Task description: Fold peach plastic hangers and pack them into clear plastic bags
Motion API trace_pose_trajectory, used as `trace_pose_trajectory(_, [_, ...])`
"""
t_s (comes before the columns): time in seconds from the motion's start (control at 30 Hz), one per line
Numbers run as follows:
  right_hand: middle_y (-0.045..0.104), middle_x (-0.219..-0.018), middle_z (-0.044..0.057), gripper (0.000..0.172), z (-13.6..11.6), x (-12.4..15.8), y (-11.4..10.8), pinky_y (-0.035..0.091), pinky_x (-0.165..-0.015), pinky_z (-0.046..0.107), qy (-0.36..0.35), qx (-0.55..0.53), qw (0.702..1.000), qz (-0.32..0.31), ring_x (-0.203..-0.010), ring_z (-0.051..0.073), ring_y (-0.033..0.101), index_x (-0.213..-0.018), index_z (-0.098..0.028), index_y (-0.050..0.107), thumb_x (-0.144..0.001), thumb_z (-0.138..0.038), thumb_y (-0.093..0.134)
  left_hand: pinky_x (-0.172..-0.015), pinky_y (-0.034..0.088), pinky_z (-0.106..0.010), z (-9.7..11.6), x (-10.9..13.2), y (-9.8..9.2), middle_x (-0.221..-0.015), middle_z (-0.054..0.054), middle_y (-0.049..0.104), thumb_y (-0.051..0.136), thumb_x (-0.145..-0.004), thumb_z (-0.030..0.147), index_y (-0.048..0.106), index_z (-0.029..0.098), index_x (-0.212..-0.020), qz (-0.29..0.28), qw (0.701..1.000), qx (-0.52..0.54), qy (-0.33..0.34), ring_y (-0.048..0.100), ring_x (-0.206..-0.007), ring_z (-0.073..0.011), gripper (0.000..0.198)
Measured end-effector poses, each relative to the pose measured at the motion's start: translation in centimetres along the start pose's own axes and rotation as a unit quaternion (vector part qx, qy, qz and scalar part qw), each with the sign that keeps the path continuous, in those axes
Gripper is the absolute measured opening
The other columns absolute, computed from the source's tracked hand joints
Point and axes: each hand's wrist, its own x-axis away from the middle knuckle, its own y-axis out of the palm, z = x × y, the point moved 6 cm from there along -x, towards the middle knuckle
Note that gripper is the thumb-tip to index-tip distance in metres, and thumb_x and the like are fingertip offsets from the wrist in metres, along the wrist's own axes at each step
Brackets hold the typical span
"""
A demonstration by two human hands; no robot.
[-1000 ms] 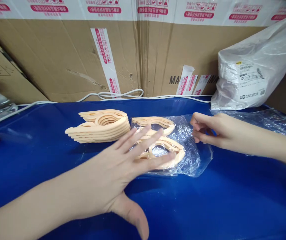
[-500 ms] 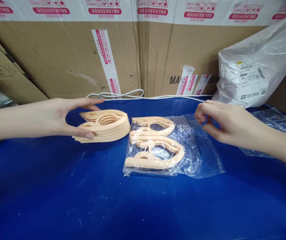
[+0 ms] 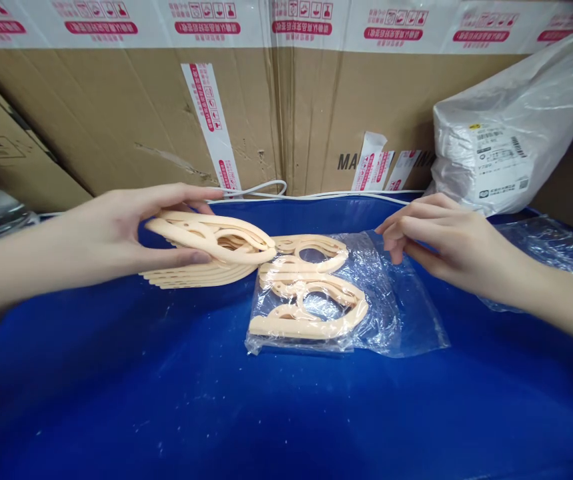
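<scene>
My left hand (image 3: pixel 131 223) is closed on a folded beige hanger (image 3: pixel 216 253), thumb along its near side and fingers at its far side. This folding hanger is raised and tilted above a stack of similar hangers (image 3: pixel 206 275), partly covering them. To the right of the stack lies a clear plastic bag (image 3: pixel 391 320) with folded hangers (image 3: pixel 311 330) in it, seen through the film. The held hanger's tip reaches the bag's upper left corner; I cannot tell whether they touch. Over the bag's right side hovers my right hand (image 3: pixel 436 233), fingers loosely bent and apart, with nothing visible in them.
Large cardboard boxes (image 3: pixel 141 113) with printed tape stand along the back of the blue table (image 3: pixel 216 407). A white cable (image 3: pixel 326 195) runs at their foot. A white wrapped package (image 3: pixel 491 147) stands at the back right, near more clear plastic (image 3: pixel 556 250).
My left hand has closed on the top hanger and lifted it off the stack, shifting it right. The right hand's fingers have uncurled somewhat and moved slightly left.
</scene>
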Motion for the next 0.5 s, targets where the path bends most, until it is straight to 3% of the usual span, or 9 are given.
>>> trace_pose_trajectory(0.13, [0.073, -0.086, -0.003, 0.042, -0.8, 0.0, 0.3, 0.042, -0.09, 0.038, -0.02, -0.042, 0.999, -0.011, -0.099, 0.019, 0.069, -0.091, -0.027, 0.052, -0.071, 0.008, 0.038, -0.069, 0.052, -0.017, 3.7, -0.3, 1.0, -0.117, -0.005, 0.07, 0.055, -0.098, 0.044, 0.062, 0.024, -0.133, 0.0, 0.998, 0.003, 0.07, 0.066, -0.096, -0.014, 0.041])
trace_pose_trajectory(0.27, [0.073, -0.092, -0.001, 0.037, -1.4, -0.3, 0.4, 0.044, -0.093, 0.041, 0.068, -0.132, 0.989, -0.019, -0.103, 0.021, 0.068, -0.096, -0.027, 0.059, -0.08, 0.002, 0.04, -0.081, 0.053, -0.022, 6.5, -0.2, 2.5, -0.121, -0.006, 0.065, 0.056, -0.099, 0.03, 0.055, 0.022, -0.14, 0.029, 0.995, 0.026, 0.092, 0.065, -0.099, -0.015, 0.041])
trace_pose_trajectory(0.4, [0.071, -0.113, 0.003, 0.021, -1.9, -0.5, 0.9, 0.05, -0.084, 0.038, 0.205, -0.264, 0.942, -0.028, -0.1, 0.023, 0.066, -0.113, -0.026, 0.065, -0.097, -0.031, 0.052, -0.089, 0.051, -0.028, 9.2, 0.4, 4.5, -0.125, -0.007, 0.061, 0.054, -0.102, 0.032, 0.045, 0.026, -0.147, 0.036, 0.993, 0.036, 0.109, 0.062, -0.11, -0.019, 0.047])
trace_pose_trajectory(0.5, [0.072, -0.094, 0.001, 0.022, -2.8, -0.6, 1.9, 0.05, -0.071, 0.031, 0.243, -0.358, 0.897, -0.09, -0.083, 0.019, 0.064, -0.094, -0.024, 0.071, -0.092, -0.044, 0.063, -0.096, 0.048, -0.03, 10.5, 0.7, 5.5, -0.132, -0.007, 0.058, 0.05, -0.104, 0.031, 0.043, 0.024, -0.148, 0.044, 0.992, 0.035, 0.11, 0.057, -0.116, -0.02, 0.045])
